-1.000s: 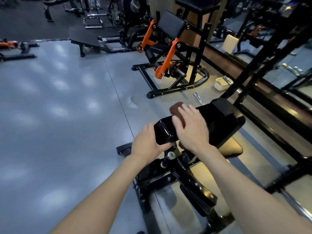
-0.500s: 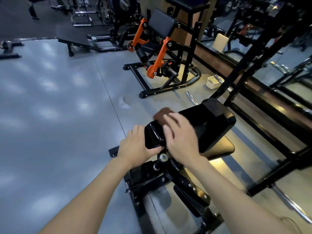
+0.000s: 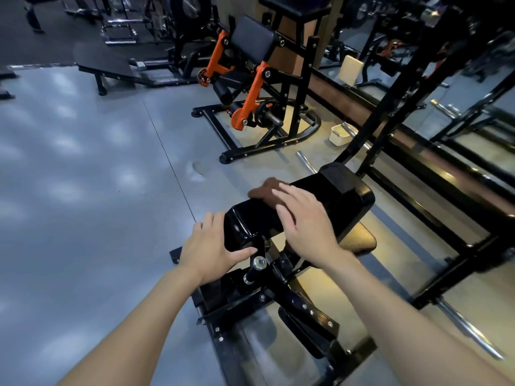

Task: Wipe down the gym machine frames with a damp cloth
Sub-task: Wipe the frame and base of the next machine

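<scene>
The left hand (image 3: 209, 250) wraps its grip round the near end of the black pad (image 3: 301, 210), thumb underneath, steadying it as before. Just right, the right hand (image 3: 303, 227) presses spread fingers flat on the brown cloth (image 3: 264, 192), which has slid back along the pad top; that stretch looks wiped, the frame (image 3: 278, 299) below still waits.

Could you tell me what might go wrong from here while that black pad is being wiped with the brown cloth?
1. The right hand presses the brown cloth with flat fingers, so the cloth could slip off the glossy black pad.
2. The left hand grips the pad's near end just above the adjustment pin, where a finger could catch or get pinched.
</scene>
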`<state>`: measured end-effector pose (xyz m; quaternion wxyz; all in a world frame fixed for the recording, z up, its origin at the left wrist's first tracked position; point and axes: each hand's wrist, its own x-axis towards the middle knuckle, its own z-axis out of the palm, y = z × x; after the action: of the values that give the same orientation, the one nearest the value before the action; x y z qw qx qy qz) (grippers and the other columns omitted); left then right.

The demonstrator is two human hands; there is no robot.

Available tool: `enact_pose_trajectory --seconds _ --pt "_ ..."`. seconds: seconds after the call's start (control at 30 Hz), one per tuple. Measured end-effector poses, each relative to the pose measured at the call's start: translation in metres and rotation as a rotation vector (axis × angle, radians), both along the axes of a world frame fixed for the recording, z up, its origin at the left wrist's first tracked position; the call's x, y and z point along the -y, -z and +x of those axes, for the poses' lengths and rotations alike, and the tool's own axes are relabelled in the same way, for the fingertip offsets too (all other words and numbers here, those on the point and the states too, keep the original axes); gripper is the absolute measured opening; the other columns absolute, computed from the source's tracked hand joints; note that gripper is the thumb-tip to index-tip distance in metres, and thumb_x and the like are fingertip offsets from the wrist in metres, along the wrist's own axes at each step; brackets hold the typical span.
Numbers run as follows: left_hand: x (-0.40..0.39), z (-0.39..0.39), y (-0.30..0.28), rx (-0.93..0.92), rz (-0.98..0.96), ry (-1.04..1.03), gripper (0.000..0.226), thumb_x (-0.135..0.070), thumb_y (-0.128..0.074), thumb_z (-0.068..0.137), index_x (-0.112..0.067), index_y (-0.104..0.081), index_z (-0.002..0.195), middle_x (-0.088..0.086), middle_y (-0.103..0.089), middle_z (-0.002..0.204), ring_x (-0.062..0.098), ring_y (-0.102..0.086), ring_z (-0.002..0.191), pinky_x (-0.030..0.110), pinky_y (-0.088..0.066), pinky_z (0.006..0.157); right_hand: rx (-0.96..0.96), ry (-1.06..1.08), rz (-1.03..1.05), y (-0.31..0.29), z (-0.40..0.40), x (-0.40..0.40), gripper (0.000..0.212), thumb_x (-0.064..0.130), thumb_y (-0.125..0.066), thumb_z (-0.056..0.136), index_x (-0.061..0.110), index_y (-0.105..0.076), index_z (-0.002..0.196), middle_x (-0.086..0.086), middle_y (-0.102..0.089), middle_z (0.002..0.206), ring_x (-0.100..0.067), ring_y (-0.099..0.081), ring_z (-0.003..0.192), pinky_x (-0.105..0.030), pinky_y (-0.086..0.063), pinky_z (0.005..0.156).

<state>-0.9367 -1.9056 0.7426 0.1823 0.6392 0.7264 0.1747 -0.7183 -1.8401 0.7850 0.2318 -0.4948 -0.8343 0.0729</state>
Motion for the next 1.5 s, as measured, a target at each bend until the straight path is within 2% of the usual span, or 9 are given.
enact_pose_trajectory --seconds 0.13,0.3,0.57,0.67,0.8,0.97,1.1,1.33,1.5 --pt "0.002 -0.002 0.001 0.027 0.0 0.003 0.088 -0.09 -0.056 0.07 -0.033 -0.037 0.134 -0.013 -0.04 0.114 0.018 -0.046 0.109 0.038 -0.05 0.086 0.037 0.171 -0.031 -0.01 0.061 -0.06 0.043 0.038 -0.036 0.111 0.028 -0.053 0.15 0.007 -0.048 0.157 -0.016 -0.04 0.146 -0.05 -0.03 0.124" --pt "-0.001 -0.001 -0.001 0.029 -0.015 -0.011 0.089 -0.089 -0.059 0.069 -0.035 -0.038 0.137 -0.014 -0.041 0.115 0.017 -0.047 0.109 0.036 -0.045 0.083 -0.028 0.447 -0.099 -0.009 0.059 -0.081 0.048 0.036 -0.031 0.113 0.02 -0.047 0.155 -0.002 -0.042 0.162 -0.025 -0.034 0.151 -0.045 -0.025 0.126" --pt "0.002 0.001 -0.004 0.044 -0.012 -0.02 0.087 -0.087 -0.062 0.07 -0.036 -0.038 0.136 -0.016 -0.04 0.114 0.015 -0.046 0.111 0.036 -0.045 0.083 0.035 -0.081 -0.055 0.0 0.025 -0.013 0.044 0.037 -0.037 0.112 0.029 -0.05 0.153 0.013 -0.042 0.16 -0.009 -0.032 0.151 -0.037 -0.023 0.126" --pt "0.003 0.001 -0.004 0.044 -0.022 -0.027 0.084 -0.087 -0.061 0.07 -0.036 -0.039 0.132 -0.015 -0.039 0.111 0.016 -0.046 0.109 0.039 -0.048 0.084 0.057 0.048 -0.02 -0.004 0.061 -0.052 0.044 0.039 -0.034 0.111 0.03 -0.05 0.151 0.008 -0.046 0.159 -0.014 -0.036 0.15 -0.048 -0.023 0.127" --pt "0.002 0.002 -0.006 0.047 -0.027 -0.023 0.084 -0.085 -0.064 0.071 -0.035 -0.037 0.133 -0.015 -0.039 0.111 0.016 -0.045 0.109 0.039 -0.047 0.086 -0.039 0.318 -0.037 -0.006 0.048 -0.06 0.046 0.037 -0.032 0.112 0.023 -0.053 0.15 0.002 -0.048 0.159 -0.017 -0.035 0.15 -0.04 -0.02 0.128" --pt "0.002 0.002 -0.006 0.033 -0.017 -0.021 0.079 -0.084 -0.065 0.07 -0.035 -0.039 0.127 -0.015 -0.04 0.11 0.016 -0.046 0.108 0.037 -0.045 0.082 -0.034 0.089 0.039 0.016 -0.032 0.012 0.045 0.031 -0.036 0.111 0.017 -0.056 0.149 0.002 -0.049 0.157 -0.015 -0.038 0.149 -0.032 -0.021 0.127" --pt "0.004 0.004 -0.009 0.042 -0.023 -0.02 0.079 -0.082 -0.065 0.072 -0.031 -0.041 0.127 -0.012 -0.041 0.113 0.018 -0.047 0.112 0.042 -0.05 0.088 0.056 -0.127 0.058 0.009 -0.013 0.008 0.044 0.034 -0.043 0.11 0.019 -0.055 0.15 0.005 -0.05 0.156 -0.015 -0.04 0.145 -0.017 -0.016 0.123" --pt "0.004 0.004 -0.009 0.032 -0.034 -0.015 0.078 -0.079 -0.067 0.075 -0.026 -0.042 0.126 -0.007 -0.046 0.12 0.022 -0.049 0.111 0.045 -0.051 0.089 -0.012 0.288 0.028 0.0 -0.009 -0.011 0.047 0.041 -0.034 0.111 0.025 -0.054 0.151 0.005 -0.049 0.158 -0.015 -0.037 0.148 -0.033 -0.023 0.123" --pt "0.002 0.002 -0.007 0.067 -0.004 -0.022 0.087 -0.078 -0.07 0.069 -0.025 -0.04 0.13 -0.007 -0.051 0.121 0.022 -0.054 0.112 0.045 -0.055 0.085 0.034 -0.12 0.137 0.02 -0.05 0.04 0.045 0.035 -0.045 0.109 0.016 -0.059 0.147 -0.001 -0.054 0.153 -0.022 -0.047 0.142 -0.036 -0.036 0.121"
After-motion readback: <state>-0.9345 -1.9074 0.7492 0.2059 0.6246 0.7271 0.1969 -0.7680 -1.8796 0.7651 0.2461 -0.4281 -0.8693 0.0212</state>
